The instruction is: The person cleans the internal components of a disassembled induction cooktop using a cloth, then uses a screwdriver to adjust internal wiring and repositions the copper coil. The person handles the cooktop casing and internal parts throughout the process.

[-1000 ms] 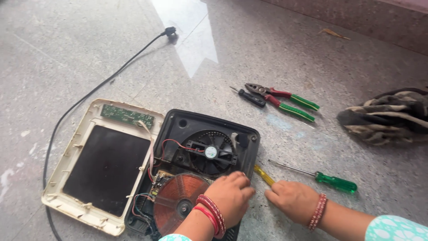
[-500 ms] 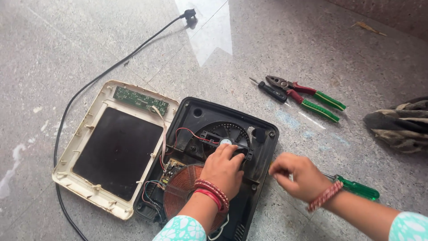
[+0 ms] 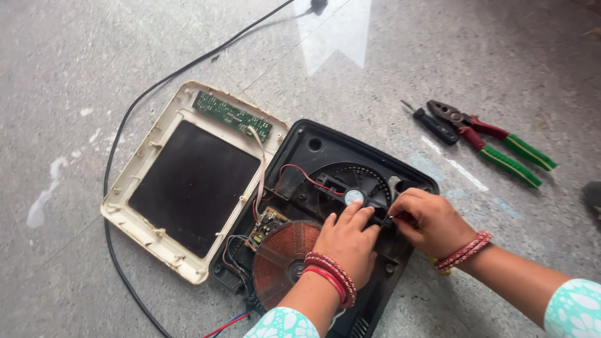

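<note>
Left hand: the left hand (image 3: 348, 241) lies palm down inside the black base shell (image 3: 311, 145), fingers stretched flat and together onto the fan's edge; it grips nothing that shows.
Right hand: the right hand (image 3: 426, 220) is curled narrow at the right edge of the fan, fingertips pinched on a small dark part; whether that part is a screw, a clip or a tool tip cannot be made out.
Fan: the black cooling fan (image 3: 352, 190) sits in the round grille near the shell's far right corner; its near half is hidden under both hands, only the pale hub and a few blades show.
Coil: the copper-coloured coil disc (image 3: 282, 258) lies at the shell's near left, its right part covered by the left wrist and its red bangles.
Circuit board: a small board (image 3: 266, 225) with red and black wires sits at the shell's left edge; its parts are too small to tell apart.
Top cover: the cream cover (image 3: 149, 164) with a dark glass panel lies upside down on the floor, touching the shell's left edge; a green strip board (image 3: 231, 116) runs along its far edge.
Cord: a black power cord (image 3: 181, 69) loops round the cover; its plug is blurred at the top edge.
Tools: green-handled pliers (image 3: 494, 141) and a dark small screwdriver (image 3: 432, 124) lie on the floor well right of the shell.
Cut off: the shell's near corner and both forearms run out of view.
</note>
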